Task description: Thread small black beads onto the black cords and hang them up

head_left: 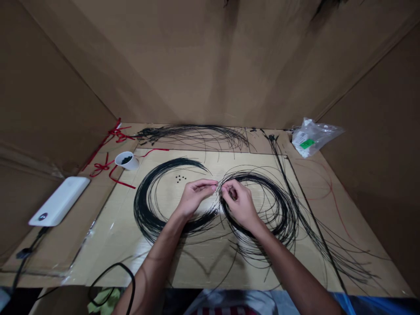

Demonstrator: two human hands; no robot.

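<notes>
Black wire coils [141, 208] lie beneath both hands [196, 197].

Thin black wires [143, 210] lie in two loose coils.

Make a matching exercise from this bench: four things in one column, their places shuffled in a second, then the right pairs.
Things:
1. White power bank
2. White cup
3. Clear plastic bag
4. Small black pieces

Places:
A. Beside red ribbon at the far left corner of the pale board
B. Between two black wire coils on the board
C. On brown cardboard left of the board
D. On the cardboard beyond the board's far right corner

Pairs: 1-C, 2-A, 3-D, 4-B
</notes>
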